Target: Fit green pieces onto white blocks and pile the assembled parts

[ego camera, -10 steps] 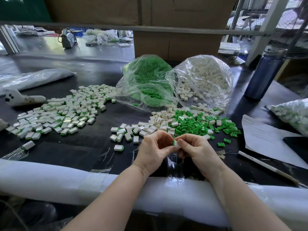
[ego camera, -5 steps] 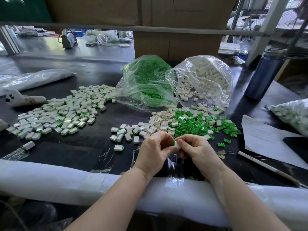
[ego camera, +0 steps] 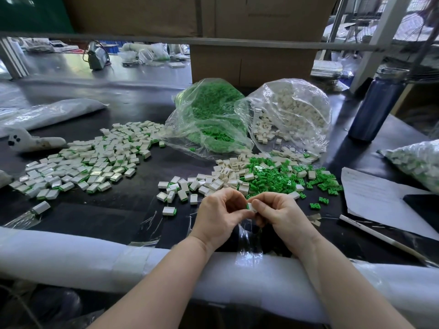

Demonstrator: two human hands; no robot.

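A small white plastic block with a green piece at its edge (ego camera: pixel 251 207) is raised above the table. Loose bright-green plastic pieces (ego camera: pixel 273 177) lie scattered at centre right, mixed with bare white rectangular blocks (ego camera: pixel 228 173). Assembled white-and-green parts (ego camera: pixel 95 160) spread in a flat pile at left. Clear bags hold green pieces (ego camera: pixel 211 117) and white blocks (ego camera: pixel 292 115).

hands (ego camera: pixel 251 211) pinching white block (ego camera: pixel 252 207), black table (ego camera: pixel 133 205)
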